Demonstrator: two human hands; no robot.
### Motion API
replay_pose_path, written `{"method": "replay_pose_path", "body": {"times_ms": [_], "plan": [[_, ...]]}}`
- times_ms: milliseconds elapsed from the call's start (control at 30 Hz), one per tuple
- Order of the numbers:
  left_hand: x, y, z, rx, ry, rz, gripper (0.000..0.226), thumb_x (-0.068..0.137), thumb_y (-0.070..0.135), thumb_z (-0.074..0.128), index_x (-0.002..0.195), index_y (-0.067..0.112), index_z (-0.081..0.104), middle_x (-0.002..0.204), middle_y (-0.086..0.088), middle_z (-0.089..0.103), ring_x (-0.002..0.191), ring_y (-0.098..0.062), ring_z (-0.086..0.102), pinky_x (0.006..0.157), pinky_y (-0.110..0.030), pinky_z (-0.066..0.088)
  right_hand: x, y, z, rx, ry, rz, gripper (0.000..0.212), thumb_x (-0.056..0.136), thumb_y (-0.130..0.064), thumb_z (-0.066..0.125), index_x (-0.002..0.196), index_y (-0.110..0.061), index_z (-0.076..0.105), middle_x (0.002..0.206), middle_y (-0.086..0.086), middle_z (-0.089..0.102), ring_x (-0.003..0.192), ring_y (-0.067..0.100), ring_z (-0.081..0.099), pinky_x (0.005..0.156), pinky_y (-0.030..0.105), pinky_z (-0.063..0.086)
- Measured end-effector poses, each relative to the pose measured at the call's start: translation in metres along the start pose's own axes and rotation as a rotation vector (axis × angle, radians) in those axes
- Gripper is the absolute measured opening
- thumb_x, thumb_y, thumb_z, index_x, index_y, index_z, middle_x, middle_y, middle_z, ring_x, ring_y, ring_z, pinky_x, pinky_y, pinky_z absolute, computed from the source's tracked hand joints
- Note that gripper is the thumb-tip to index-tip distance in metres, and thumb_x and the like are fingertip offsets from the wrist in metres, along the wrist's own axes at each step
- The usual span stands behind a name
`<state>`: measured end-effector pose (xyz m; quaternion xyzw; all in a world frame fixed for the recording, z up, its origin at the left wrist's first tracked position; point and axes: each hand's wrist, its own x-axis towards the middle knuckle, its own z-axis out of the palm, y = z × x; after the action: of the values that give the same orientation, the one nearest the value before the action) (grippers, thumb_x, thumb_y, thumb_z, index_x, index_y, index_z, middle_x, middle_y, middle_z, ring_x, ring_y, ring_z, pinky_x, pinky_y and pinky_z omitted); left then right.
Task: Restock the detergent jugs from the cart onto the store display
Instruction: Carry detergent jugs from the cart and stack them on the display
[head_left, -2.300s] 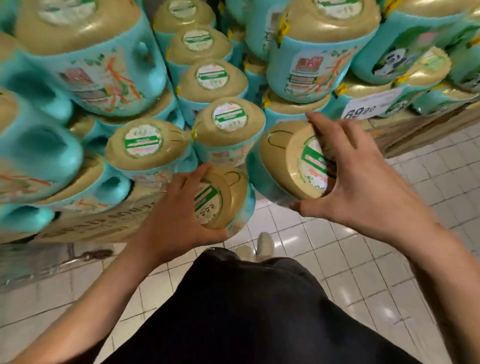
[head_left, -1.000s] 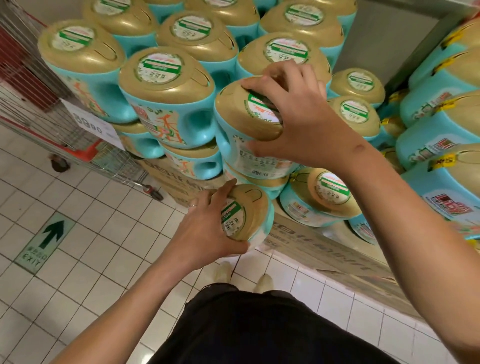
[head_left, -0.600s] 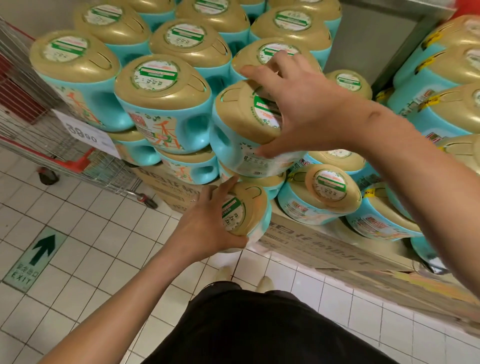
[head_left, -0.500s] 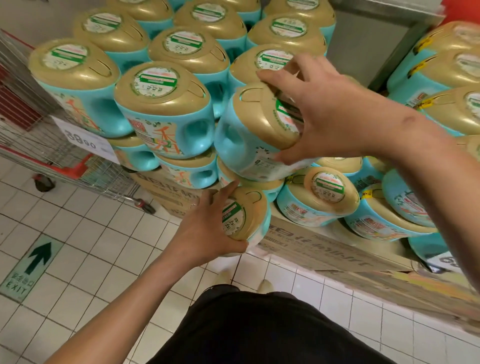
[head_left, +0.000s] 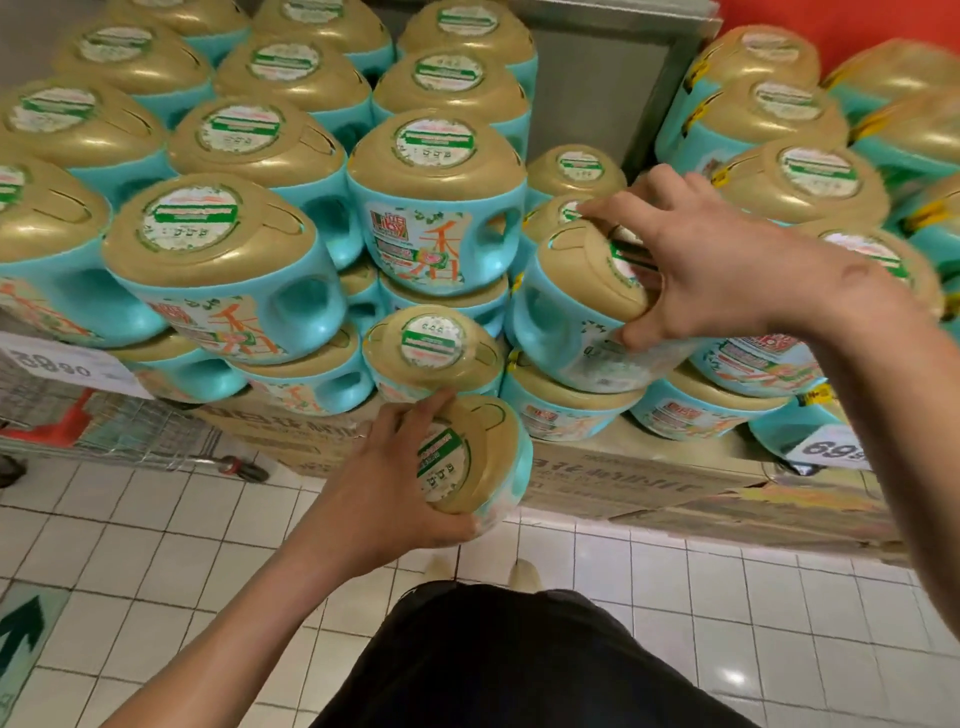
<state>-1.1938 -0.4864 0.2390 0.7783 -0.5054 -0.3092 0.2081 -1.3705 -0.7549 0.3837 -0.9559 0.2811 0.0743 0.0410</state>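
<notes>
Head view showed the right hand clamped over the gold cap of a teal jug, tilting it onto the lower jugs of the display, probably because the broad cap gave the firmest one-handed hold for seating it in the gap. The left hand gripped a second jug by its cap, low and just in front of the display's base, seemingly kept ready to go up next.

Teal, gold-capped detergent jugs lie stacked in layers on cardboard boxes standing on the white tiled floor.
</notes>
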Motion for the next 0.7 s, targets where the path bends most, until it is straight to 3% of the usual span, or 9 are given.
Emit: {"method": "replay_pose_path", "body": {"times_ms": [200,267,333,400,433,500,600,700], "plan": [[0.009,0.016,-0.037,-0.008,0.001,0.066,0.121,0.044,0.073,0.077,0.140,0.081,0.005,0.134,0.025,0.033,0.131,-0.010,0.043,0.104,-0.032,0.042,0.002,0.006,0.007,0.067,-0.043,-0.014,0.118,0.059,-0.060,0.082,0.159,-0.043,0.021,0.141,0.002,0.033,0.133,0.033,0.038,0.111,0.058,0.041],[0.011,0.022,-0.056,-0.012,0.009,0.092,0.121,0.045,0.068,0.083,0.143,0.077,0.011,0.137,0.025,0.036,0.133,-0.006,0.043,0.106,-0.031,0.041,-0.005,0.002,0.007,0.063,0.049,-0.045,0.107,0.069,-0.052,0.083,0.160,-0.039,0.028,0.149,0.004,0.034,0.140,0.031,0.036,0.115,0.055,0.039],[0.012,0.027,-0.078,-0.017,0.007,0.120,0.123,0.048,0.062,0.088,0.148,0.072,0.016,0.136,0.027,0.038,0.131,-0.002,0.044,0.104,-0.032,0.047,-0.017,-0.014,0.012,0.234,0.258,-0.133,0.083,0.080,-0.045,0.078,0.155,-0.034,0.043,0.149,0.001,0.041,0.136,0.015,0.043,0.115,0.036,0.039],[0.013,0.035,-0.101,0.027,0.000,0.171,0.123,0.048,0.062,0.086,0.148,0.072,0.016,0.135,0.030,0.037,0.127,0.002,0.045,0.084,-0.024,0.052,-0.028,-0.043,0.024,0.452,0.348,-0.208,0.069,0.086,-0.041,0.073,0.151,-0.032,0.050,0.142,-0.009,0.047,0.121,-0.003,0.051,0.105,0.021,0.044],[0.015,0.039,-0.112,0.071,-0.006,0.205,0.122,0.047,0.062,0.084,0.148,0.073,0.017,0.136,0.032,0.037,0.127,0.004,0.044,0.083,-0.020,0.050,-0.032,-0.059,0.033,0.508,0.321,-0.222,0.070,0.087,-0.042,0.072,0.152,-0.031,0.048,0.142,-0.012,0.046,0.120,-0.003,0.052,0.103,0.024,0.047],[0.023,0.046,-0.131,0.167,-0.043,0.269,0.122,0.048,0.059,0.086,0.149,0.070,0.018,0.140,0.030,0.036,0.130,0.003,0.041,0.097,-0.022,0.041,-0.035,-0.083,0.052,0.543,0.261,-0.210,0.084,0.084,-0.048,0.076,0.156,-0.029,0.039,0.145,-0.013,0.045,0.128,0.006,0.051,0.103,0.035,0.051],[0.045,0.050,-0.151,0.252,-0.105,0.307,0.130,0.053,0.044,0.096,0.152,0.069,0.016,0.138,0.026,0.036,0.127,-0.002,0.039,0.099,-0.015,0.033,-0.022,-0.099,0.068,0.535,0.304,-0.142,0.108,0.072,-0.060,0.084,0.160,-0.027,0.031,0.149,-0.006,0.045,0.135,0.014,0.047,0.105,0.034,0.046],[0.066,0.052,-0.158,0.324,-0.113,0.330,0.134,0.055,0.044,0.096,0.156,0.064,0.010,0.144,0.022,0.034,0.131,-0.011,0.034,0.109,-0.031,0.036,-0.002,-0.110,0.070,0.472,0.372,-0.059,0.120,0.066,-0.066,0.086,0.161,-0.018,0.031,0.144,0.004,0.049,0.130,0.023,0.048,0.105,0.032,0.040]]}}
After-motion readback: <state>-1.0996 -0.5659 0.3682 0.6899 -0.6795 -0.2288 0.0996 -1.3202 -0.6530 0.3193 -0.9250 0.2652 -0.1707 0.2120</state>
